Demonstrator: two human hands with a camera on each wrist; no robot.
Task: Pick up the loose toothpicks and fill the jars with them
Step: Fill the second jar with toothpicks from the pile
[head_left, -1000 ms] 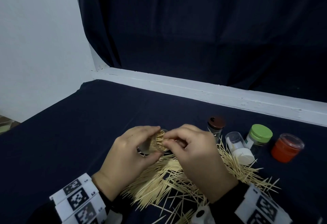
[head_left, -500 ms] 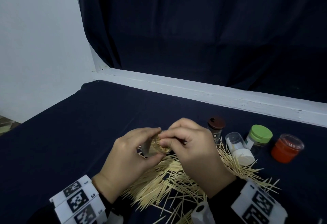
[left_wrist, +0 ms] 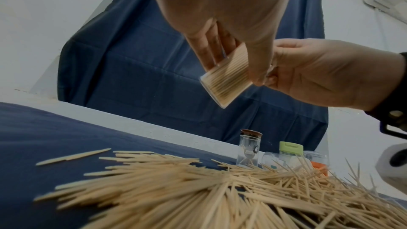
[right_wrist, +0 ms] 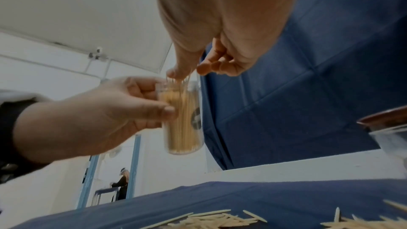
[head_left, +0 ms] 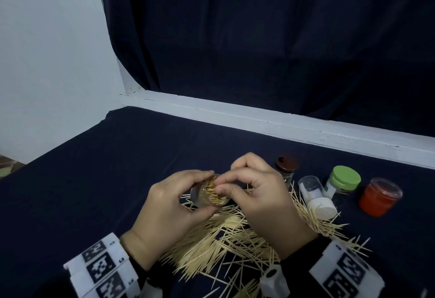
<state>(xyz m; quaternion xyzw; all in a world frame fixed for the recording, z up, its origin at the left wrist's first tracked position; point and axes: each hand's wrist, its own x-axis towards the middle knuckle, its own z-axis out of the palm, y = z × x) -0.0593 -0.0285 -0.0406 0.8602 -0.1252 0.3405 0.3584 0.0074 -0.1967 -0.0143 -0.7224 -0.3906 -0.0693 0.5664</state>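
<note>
While the left hand point(head_left: 169, 213) is gripping a clear jar point(head_left: 209, 194) between thumb and curled fingers, it is holding that jar lifted off the table and tilted, its open mouth turned toward the right hand point(head_left: 261, 201). Toothpicks are packing the jar nearly full, standing lengthwise inside it, as the left wrist view point(left_wrist: 226, 76) and the right wrist view point(right_wrist: 182, 117) are both showing. At the jar's mouth the right hand is pinching its thumb and forefinger together on the tips of a few toothpicks point(right_wrist: 176, 80), with its other fingers curling loosely behind.

Beneath both hands a loose pile of toothpicks point(head_left: 226, 238) is lying scattered on the dark blue tablecloth point(head_left: 94, 180), spreading toward the person's wrists and out to the right. Just beyond the right hand a brown-lidded jar point(head_left: 287, 165) is standing upright at the pile's far edge. Beside it, to the right, a white-capped clear jar point(head_left: 315, 196) is lying on its side, touching the toothpicks. Next along, a green-lidded jar point(head_left: 343, 180) is standing upright, and farthest right a red tub with a clear lid point(head_left: 379, 196) is sitting apart from the pile. White bands printed with black square markers point(head_left: 101, 264) are wrapping both wrists.
</note>
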